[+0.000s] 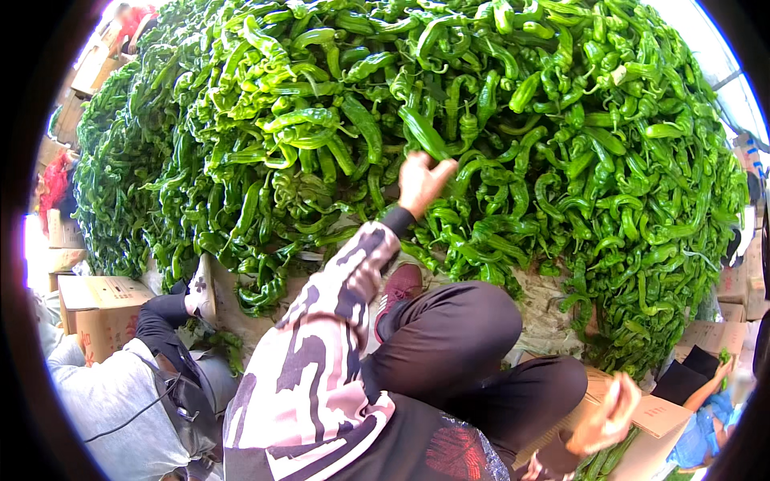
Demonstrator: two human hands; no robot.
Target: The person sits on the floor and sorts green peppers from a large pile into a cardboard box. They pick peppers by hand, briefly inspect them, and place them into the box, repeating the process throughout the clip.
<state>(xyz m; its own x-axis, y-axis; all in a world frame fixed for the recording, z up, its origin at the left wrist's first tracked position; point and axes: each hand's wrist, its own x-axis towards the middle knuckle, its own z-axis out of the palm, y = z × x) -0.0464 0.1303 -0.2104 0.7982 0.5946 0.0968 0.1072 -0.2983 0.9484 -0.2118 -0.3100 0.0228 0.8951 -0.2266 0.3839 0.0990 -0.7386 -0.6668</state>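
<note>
A huge heap of long green peppers (337, 90) rises in front of me and fills the upper view. My left hand (421, 183) reaches to its face, palm side hidden. One smooth, straight green pepper (423, 131) has its lower end between my thumb and fingers and points up and left. My right hand (607, 415) is at the lower right, blurred, with its fingers bent; nothing shows clearly in it. It hovers over an opened cardboard carton (652, 442) beside my knee. Green peppers (604, 460) lie inside that carton.
A person in grey (120, 409) sits at my left, near another cardboard carton (102, 300). At the right edge, a person in blue (701, 433) holds something green. My bent legs (451, 337) are between me and the heap. Pale sheeting (544, 306) covers the ground.
</note>
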